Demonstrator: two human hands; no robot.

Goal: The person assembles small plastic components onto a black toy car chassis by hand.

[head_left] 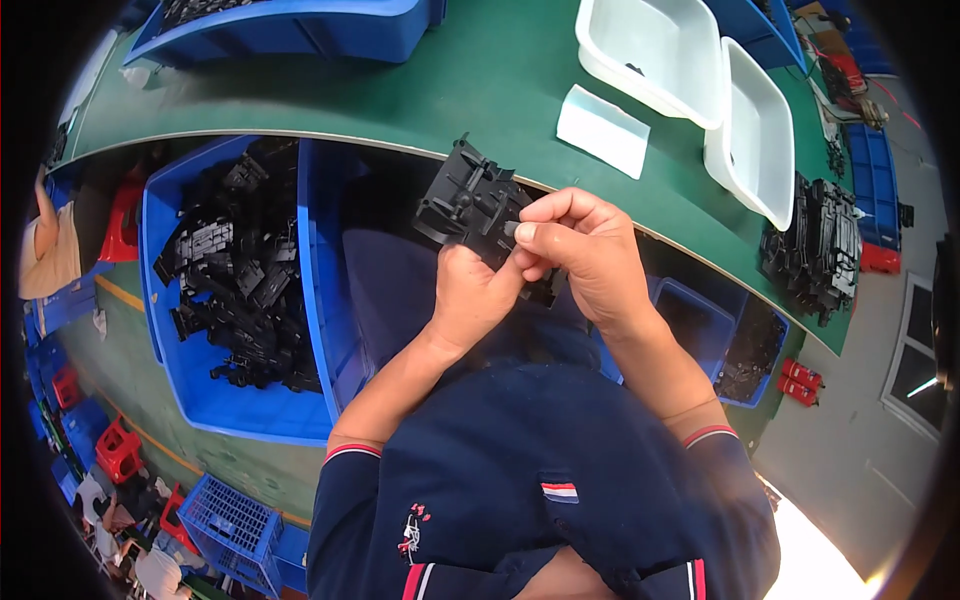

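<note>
A black moulded plastic part (463, 196) with ribs and raised posts is held up in front of my chest, just off the table's near edge. My left hand (470, 292) grips its lower end, the thumb lying along it. Over the part's right side, my right hand (590, 250) pinches with thumb and forefinger at a small dark grey piece (511, 228). Whether that piece is loose or belongs to the part I cannot tell. My fingers hide the part's lower right corner.
A green table (480, 100) spans the front. On it are two white trays (650, 95), a white paper sheet (602, 132), a blue bin (300, 35) and stacked black parts (815, 245). To my left stands a blue crate (250, 415) heaped with black parts. Other people sit far left.
</note>
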